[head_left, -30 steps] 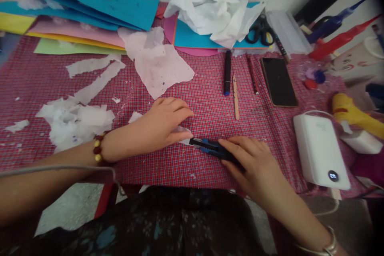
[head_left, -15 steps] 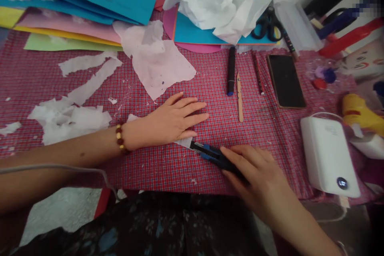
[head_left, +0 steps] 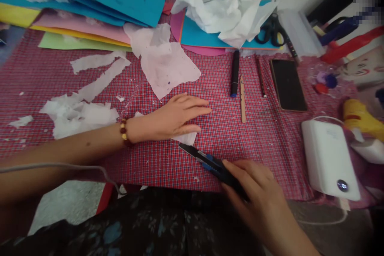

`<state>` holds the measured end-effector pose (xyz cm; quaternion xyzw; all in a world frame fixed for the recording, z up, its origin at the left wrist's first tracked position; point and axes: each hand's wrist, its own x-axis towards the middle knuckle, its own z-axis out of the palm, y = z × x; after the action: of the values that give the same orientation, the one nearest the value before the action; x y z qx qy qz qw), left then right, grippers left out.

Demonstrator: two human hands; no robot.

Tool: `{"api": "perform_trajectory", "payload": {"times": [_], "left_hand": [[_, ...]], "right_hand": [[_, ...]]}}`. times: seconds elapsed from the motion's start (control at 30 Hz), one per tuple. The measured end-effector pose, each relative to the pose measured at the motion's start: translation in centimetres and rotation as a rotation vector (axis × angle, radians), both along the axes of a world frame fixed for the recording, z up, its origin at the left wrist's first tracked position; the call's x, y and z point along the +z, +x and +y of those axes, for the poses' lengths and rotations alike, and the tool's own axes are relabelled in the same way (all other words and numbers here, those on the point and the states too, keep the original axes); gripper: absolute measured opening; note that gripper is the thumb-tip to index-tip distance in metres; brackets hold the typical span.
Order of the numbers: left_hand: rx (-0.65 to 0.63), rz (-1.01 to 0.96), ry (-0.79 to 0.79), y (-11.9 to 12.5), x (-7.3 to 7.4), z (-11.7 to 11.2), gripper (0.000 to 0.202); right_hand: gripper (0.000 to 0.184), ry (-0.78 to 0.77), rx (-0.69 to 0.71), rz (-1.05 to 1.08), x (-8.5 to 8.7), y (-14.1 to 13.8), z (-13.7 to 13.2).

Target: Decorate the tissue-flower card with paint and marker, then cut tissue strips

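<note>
My left hand (head_left: 177,116) lies palm down with its fingers stretched out, over a piece of white paper (head_left: 187,138) on the checked tablecloth (head_left: 168,160). Most of that paper is hidden beneath the hand. In my right hand (head_left: 255,188) is a black and blue utility knife (head_left: 214,166), its dark blade out and pointing left, just below the paper's near edge. Blade and paper look slightly apart. Torn white paper strips (head_left: 105,78) and a crumpled paper heap (head_left: 81,116) lie left of my left hand, and a larger torn sheet (head_left: 171,68) lies beyond it.
A black marker (head_left: 235,74), a wooden stick (head_left: 243,104), a pencil (head_left: 261,78) and a phone (head_left: 288,85) lie right of centre. A white power bank (head_left: 330,158) stands at the right. Behind are coloured sheets (head_left: 144,8), crumpled paper (head_left: 222,8) and scissors (head_left: 271,34).
The knife blade has come away from the paper's edge, and its tip now reaches further left, below the paper. My left hand's fingers are closer together. The whole view has shifted slightly.
</note>
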<state>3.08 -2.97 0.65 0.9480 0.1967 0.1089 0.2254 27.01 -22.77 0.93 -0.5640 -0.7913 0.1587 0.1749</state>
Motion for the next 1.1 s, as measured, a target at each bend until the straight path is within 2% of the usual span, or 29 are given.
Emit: {"api": "perform_trajectory", "payload": {"times": [0.1,0.2,0.3,0.4,0.5,0.7,0.83,0.97,1.1], "left_hand": [[0.077,-0.074,-0.109,-1.3,1.6,0.1,0.039],[0.129,0.07,-0.111,-2.4,2.9,-0.6,0.03],[0.163,0.241,-0.113,-2.5,3.3,-1.4,0.024],[0.245,0.366,-0.17,-1.9,3.3,-1.7,0.012],[0.287,0.432,-0.248,-1.1,3.2,-1.5,0.016],[0.211,0.327,-0.336,0.3,3.6,-0.9,0.017],[0.202,0.362,-0.46,2.2,4.2,-0.7,0.014],[0.189,0.374,-0.498,4.2,3.9,-0.5,0.014],[0.21,0.392,-0.59,4.6,4.0,-0.3,0.013]], "right_hand": [[0.037,0.007,0.01,0.012,0.0,0.2,0.1],[0.036,0.004,-0.003,0.032,0.0,0.6,0.3],[0.036,0.029,-0.016,0.041,-0.2,1.0,0.5],[0.035,0.061,-0.018,0.025,-0.3,1.4,0.8],[0.035,0.067,-0.022,-0.001,-0.4,1.7,1.1],[0.033,0.11,-0.034,-0.021,-0.5,2.9,1.6],[0.032,0.133,-0.073,-0.039,-0.2,4.1,1.6],[0.033,0.141,-0.084,-0.076,0.3,5.2,1.3],[0.034,0.126,-0.104,-0.086,0.3,5.9,1.1]]}}
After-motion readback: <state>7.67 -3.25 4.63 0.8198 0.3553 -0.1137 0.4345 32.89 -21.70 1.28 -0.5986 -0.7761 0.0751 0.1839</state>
